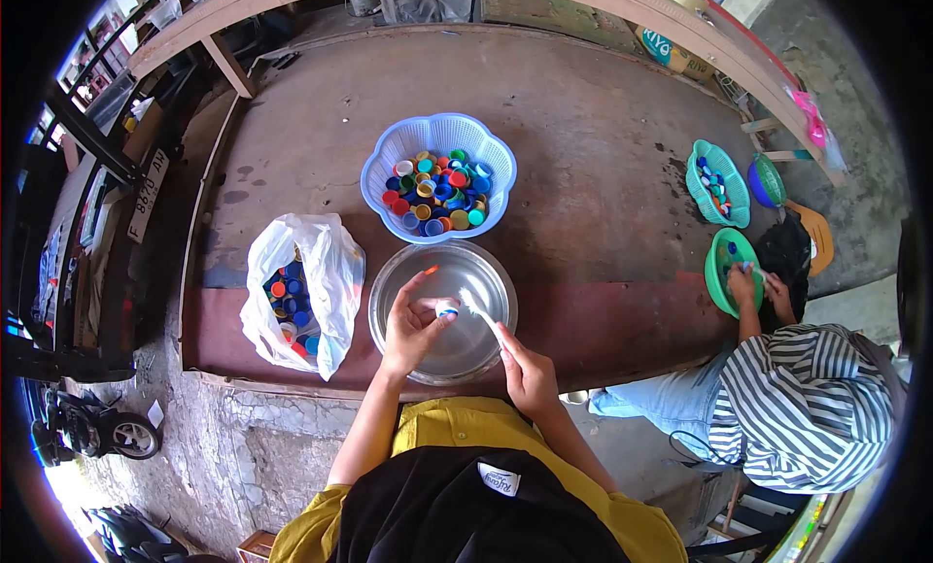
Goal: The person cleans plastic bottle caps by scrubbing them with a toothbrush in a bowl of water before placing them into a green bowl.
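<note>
My left hand (416, 328) is over the metal basin (381, 347), its thumb and fingers closed on a small white and blue bottle cap (447, 311). An orange spot shows at the tip of its raised finger. From the right, my right hand (529, 376) grips a slim white brush (486, 315), its head pointing toward the cap. Just beyond the basin stands a blue plastic basket (374, 179) full of bottle caps (442, 189) in many colours. Left of the basin, a white plastic bag (335, 301) lies open with more coloured caps in it.
Everything stands on a large brown table (583, 136) with a raised wooden bar at the back. At right, a person in a striped top (802, 408) has both hands at a green basin (714, 281). Beyond it sits a teal basket (698, 189) with caps.
</note>
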`<state>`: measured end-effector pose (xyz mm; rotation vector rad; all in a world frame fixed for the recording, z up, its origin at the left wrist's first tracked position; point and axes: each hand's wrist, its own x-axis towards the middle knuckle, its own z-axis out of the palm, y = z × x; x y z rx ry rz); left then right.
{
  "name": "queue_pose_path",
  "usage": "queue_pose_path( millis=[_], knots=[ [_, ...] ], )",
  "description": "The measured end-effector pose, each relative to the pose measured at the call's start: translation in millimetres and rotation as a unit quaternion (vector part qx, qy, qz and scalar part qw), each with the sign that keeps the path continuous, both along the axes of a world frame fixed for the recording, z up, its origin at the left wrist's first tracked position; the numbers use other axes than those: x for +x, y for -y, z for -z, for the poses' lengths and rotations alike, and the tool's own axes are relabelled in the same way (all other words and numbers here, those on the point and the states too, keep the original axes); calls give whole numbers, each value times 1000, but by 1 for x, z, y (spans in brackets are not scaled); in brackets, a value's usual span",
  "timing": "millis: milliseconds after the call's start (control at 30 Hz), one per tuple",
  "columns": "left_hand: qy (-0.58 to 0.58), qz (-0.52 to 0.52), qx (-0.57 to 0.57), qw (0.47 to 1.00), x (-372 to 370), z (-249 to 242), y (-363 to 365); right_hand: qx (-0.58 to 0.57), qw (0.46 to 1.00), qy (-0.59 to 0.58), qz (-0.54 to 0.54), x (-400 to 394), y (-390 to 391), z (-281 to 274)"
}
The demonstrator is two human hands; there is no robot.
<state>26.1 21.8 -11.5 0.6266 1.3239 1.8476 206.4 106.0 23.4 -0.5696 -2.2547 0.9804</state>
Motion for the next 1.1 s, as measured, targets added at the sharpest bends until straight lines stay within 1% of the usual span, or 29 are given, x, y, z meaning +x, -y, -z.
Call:
queue_pose_path(
  millis=[33, 133, 167, 267, 300, 400, 433, 467, 533, 567, 600, 667, 700, 767, 800, 867, 900, 1000, 1033, 1067, 1100],
  knots=[
    [-6, 9, -13, 1000, 0, -4, 1, 3, 1000, -14, -2, 0, 1, -2],
    [-29, 8, -17, 999, 3, -11, -1, -81, 991, 103, -6, -1, -4, 7],
    [-36, 2, -12, 999, 5, -12, -1, -66, 978, 197, 0, 1, -10, 7],
    [-58, -7, -29, 998, 4, -15, -1, -42, 999, 32, -6, 2, 0, 6],
    [-55, -6, -25, 998, 5, -14, 2, -30, 999, 6, -27, 2, 5, 7],
    [-45, -8, -8, 999, 5, -13, 1, -114, 988, 102, 6, 3, 5, 19],
    [-40, -16, -1, 999, 6, -13, 1, -102, 994, 33, 10, -1, 1, 22],
    [-36, -22, 5, 999, 6, -13, 1, -123, 992, 20, 4, 0, 1, 22],
    [7, -20, 42, 999, 6, -10, 3, -167, 986, -4, -7, 3, 8, 10],
    [28, -17, 63, 997, 6, -8, 2, -150, 988, -20, -45, 1, 12, 12],
    [74, -11, 78, 994, 5, -6, 1, -182, 982, -43, -36, -3, 16, 17],
    [166, -1, 107, 980, 5, -1, 0, -152, 988, -16, -7, -5, 10, 20],
    [160, 15, 112, 981, 4, -2, 1, -137, 990, -32, -14, -6, 10, 18],
    [160, 9, 110, 981, 8, -4, 0, -110, 991, -65, -26, -7, 16, 12],
    [160, 8, 108, 981, 9, -6, 0, -129, 991, -32, -22, -8, 15, 13],
    [121, 5, 85, 989, 8, -6, 1, -163, 986, 37, -16, -8, 5, 19],
    [111, 7, 75, 991, 8, -13, 3, -130, 991, -10, 16, -8, 4, 16],
    [50, -13, 45, 998, 10, -21, 4, -95, 994, -35, -31, 1, 10, 0],
    [31, -9, 40, 999, 7, -19, 6, -82, 994, 38, -63, 6, 10, 7],
    [12, -5, 37, 999, 4, -18, 5, -92, 994, 35, -38, 3, 9, 11],
    [-12, -15, 11, 1000, 6, -20, 3, -102, 994, 33, -13, -1, 8, 13]
  ],
)
